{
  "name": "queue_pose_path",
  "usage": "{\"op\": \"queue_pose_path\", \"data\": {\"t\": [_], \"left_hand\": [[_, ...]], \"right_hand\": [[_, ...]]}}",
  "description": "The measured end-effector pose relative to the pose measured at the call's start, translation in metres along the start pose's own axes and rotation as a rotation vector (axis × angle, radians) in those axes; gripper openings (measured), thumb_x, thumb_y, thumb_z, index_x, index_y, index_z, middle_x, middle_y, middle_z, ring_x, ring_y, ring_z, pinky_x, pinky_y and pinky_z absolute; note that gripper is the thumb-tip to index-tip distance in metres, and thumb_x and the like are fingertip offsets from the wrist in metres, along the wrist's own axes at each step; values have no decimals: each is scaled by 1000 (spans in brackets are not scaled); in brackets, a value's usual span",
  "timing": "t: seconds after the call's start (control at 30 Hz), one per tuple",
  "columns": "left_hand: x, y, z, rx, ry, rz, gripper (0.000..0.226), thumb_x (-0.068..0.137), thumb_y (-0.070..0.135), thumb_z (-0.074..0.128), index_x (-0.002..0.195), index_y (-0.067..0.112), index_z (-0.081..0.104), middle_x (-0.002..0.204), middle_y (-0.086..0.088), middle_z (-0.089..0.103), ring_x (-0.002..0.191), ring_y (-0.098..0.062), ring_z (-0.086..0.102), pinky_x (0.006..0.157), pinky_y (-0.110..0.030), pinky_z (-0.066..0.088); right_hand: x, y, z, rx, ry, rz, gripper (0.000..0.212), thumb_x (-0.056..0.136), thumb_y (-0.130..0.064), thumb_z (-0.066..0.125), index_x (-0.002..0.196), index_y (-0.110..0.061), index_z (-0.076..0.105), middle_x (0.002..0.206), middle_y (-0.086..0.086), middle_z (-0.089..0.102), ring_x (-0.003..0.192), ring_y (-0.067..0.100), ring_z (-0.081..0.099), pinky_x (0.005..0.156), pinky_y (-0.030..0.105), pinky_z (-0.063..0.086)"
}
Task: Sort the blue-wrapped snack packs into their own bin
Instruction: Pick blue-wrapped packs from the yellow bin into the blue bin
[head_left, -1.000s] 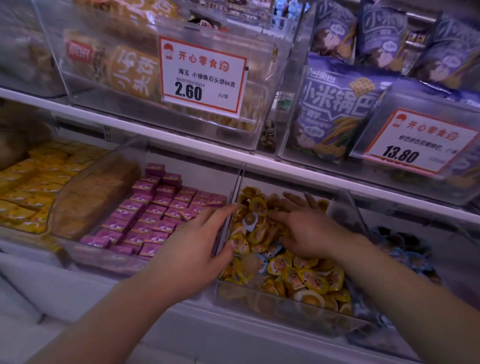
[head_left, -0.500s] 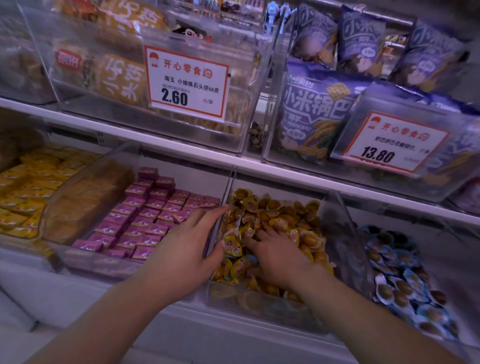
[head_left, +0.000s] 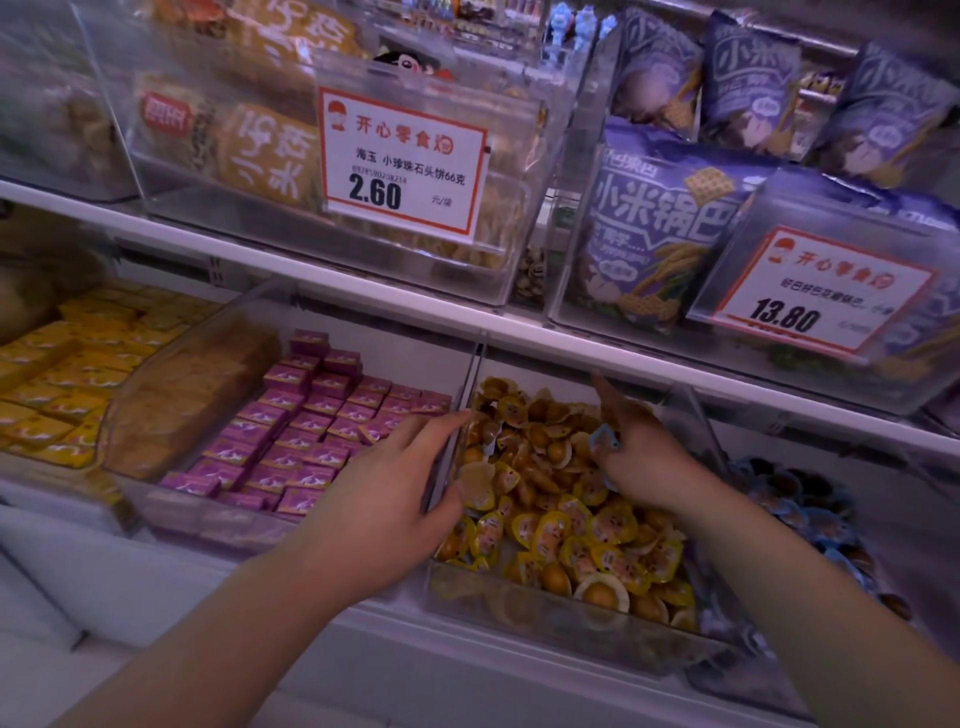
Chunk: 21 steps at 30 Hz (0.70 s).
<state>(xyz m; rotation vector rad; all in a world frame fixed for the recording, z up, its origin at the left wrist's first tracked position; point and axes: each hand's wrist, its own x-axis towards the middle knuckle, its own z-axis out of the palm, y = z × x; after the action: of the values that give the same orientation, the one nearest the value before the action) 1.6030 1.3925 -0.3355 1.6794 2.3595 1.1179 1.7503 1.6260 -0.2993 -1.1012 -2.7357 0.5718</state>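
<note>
Right hand is pinching blue-wrapped pack over yellow-pack bin | left hand is resting, fingers relaxed, on bin divider.

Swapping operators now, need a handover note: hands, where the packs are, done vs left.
Left hand: open, resting on the clear divider at the left wall of the yellow-pack bin.
Right hand: over that bin, pinching one blue-wrapped pack.
Blue-pack bin: next bin to the right, already holding many blue packs.
Done: one stray lifted out.
Left: drop it in the blue-pack bin, then check the yellow pile; no other blue pack shows on top.
</note>
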Motion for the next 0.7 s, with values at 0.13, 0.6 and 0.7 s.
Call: {"op": "queue_pose_path", "data": {"t": [0.13, 0.6, 0.7], "left_hand": [[0, 1, 0, 0, 0, 4, 61, 88, 44, 49, 146, 39, 31, 140, 10, 45, 115, -20, 59, 89, -39, 52], [0, 3, -4, 9, -16, 5, 61, 88, 45, 49, 146, 39, 32, 139, 12, 44, 115, -17, 58, 91, -38, 51], [0, 6, -4, 59, 10, 15, 58, 88, 40, 52, 144, 31, 41, 143, 9, 42, 119, -20, 56, 96, -39, 48]], "right_hand": [[-10, -21, 10, -41, 57, -169, 53, 88, -11, 52, 138, -28, 55, 129, 5, 59, 108, 19, 61, 91, 26, 48], [34, -42, 74, -584, 207, -426, 29, 89, -20, 53, 115, -28, 64, 97, 4, 65, 83, 30, 65, 59, 33, 42], [30, -31, 68, -448, 272, -350, 21, 90, -24, 53, 101, -26, 71, 97, 1, 67, 90, 27, 66, 68, 34, 49]]}}
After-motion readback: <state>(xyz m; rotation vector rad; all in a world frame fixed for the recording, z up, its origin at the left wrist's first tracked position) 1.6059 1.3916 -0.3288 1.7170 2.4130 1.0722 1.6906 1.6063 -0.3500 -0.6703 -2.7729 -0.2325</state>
